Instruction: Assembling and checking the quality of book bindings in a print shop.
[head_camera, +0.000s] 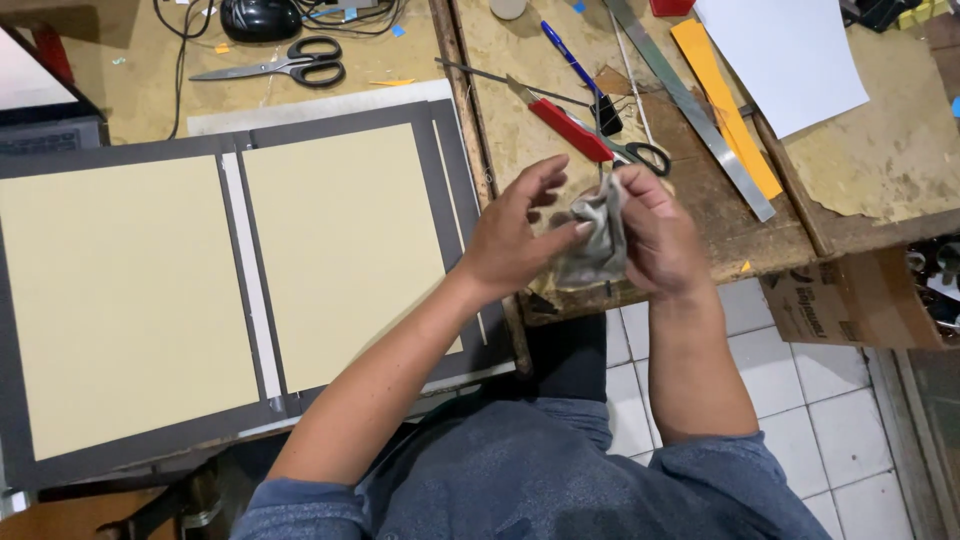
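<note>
The right hand (660, 240) is gripping a crumpled grey rag (597, 240) while the left hand's (520, 235) loose fingers are pinching its edge, so it could slip onto the red-handled knife (570, 128) just beyond the rag.

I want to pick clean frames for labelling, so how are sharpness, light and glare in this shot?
Head view: light is even and soft, with no strong glare; the white sheet is bright but not blown out. The left hand and right hand on the grey cloth look slightly soft. The black-handled scissors are crisp.
</note>
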